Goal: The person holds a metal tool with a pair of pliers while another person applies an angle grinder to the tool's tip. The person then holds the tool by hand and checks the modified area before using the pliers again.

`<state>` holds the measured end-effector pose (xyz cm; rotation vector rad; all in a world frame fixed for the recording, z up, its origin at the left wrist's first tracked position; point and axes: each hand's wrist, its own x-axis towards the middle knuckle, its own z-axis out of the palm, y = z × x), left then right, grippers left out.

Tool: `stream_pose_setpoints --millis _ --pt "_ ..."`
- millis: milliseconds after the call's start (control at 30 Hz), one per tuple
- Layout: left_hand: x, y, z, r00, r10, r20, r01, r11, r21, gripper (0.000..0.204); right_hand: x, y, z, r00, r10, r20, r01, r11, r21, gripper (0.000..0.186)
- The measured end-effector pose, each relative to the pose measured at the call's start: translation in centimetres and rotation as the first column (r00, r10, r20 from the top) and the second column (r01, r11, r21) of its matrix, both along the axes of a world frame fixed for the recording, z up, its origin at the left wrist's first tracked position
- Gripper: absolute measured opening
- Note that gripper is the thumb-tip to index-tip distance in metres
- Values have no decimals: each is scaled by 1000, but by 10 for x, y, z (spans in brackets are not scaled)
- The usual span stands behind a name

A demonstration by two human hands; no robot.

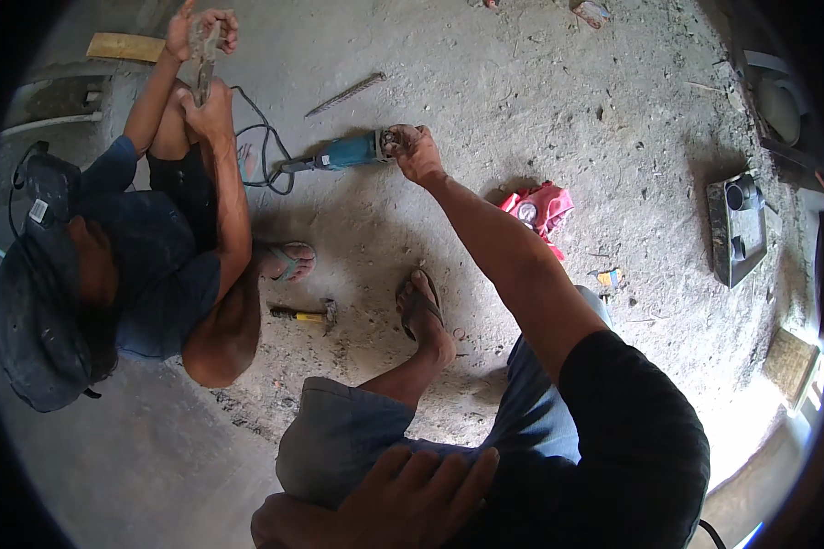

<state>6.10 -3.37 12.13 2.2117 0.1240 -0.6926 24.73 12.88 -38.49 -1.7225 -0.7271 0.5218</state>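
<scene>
1. Teal angle grinder [343, 153] lay on the dusty concrete floor [522, 82], head end toward the person's right hand [414, 151].
2. Right hand reached out with the arm fully extended; fingers [403, 137] curled over the grinder's head end, touching it. Could not tell whether they gripped tight or just rested on it.
3. Left hand [421, 489] lay flat on the person's own knee at the bottom of the view, fingers spread, holding nothing.
4. Black cord [267, 146] ran from the grinder's tail in loops toward the co-worker.
5. Co-worker [119, 265] in a dark shirt and cap squatted at left, both hands raised on a long metal tool [202, 59].
6. Hammer with a yellow handle [304, 315] lay on the floor between the co-worker's sandalled foot and the person's sandalled foot [423, 309].
7. Red cloth [542, 207] lay just right of the extended arm.
8. Thin metal rod [346, 94] lay above the grinder, apart from it.
9. Dark boxy object [737, 229] sat well to the right.
</scene>
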Motion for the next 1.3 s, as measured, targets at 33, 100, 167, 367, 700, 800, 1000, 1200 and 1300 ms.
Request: stream_pose_setpoints --millis 33,100,167,367,700,800,1000,1200,1300 --pt "3 2 1 999 4 -32 -5 1000 -17 55 -3 2 3 999 -5 -38 6 1000 22 38" --pt "2 2 -1 998 9 -69 -11 999 -33 54 -7 0 8 999 7 -34 -6 1000 21 38" --pt "-3 -3 -8 994 -83 -68 90 989 120 55 -6 -3 8 1000 9 -25 -8 1000 16 37" --pt "-5 -4 -10 993 -91 -78 100 988 120 54 -3 -7 11 996 48 -80 -44 998 50 39" --pt "-2 -8 -10 995 -76 -69 86 985 151 53 -5 -13 14 998 -4 -70 6 999 31 51" --pt "-1 -11 -12 995 -98 -8 97 965 242 54 -7 -17 21 999 -14 -51 12 999 -38 53" --pt "2 -11 -13 998 -58 -26 62 969 239 52 -7 -14 45 993 -34 -111 15 986 -164 49" --pt "7 -11 -10 994 -82 -66 97 962 255 52 -1 -13 30 998 3 -67 -14 985 -171 43" --pt "4 -11 -10 997 -59 -60 72 966 250 52 -4 -11 34 998 20 -62 -29 988 -149 39"
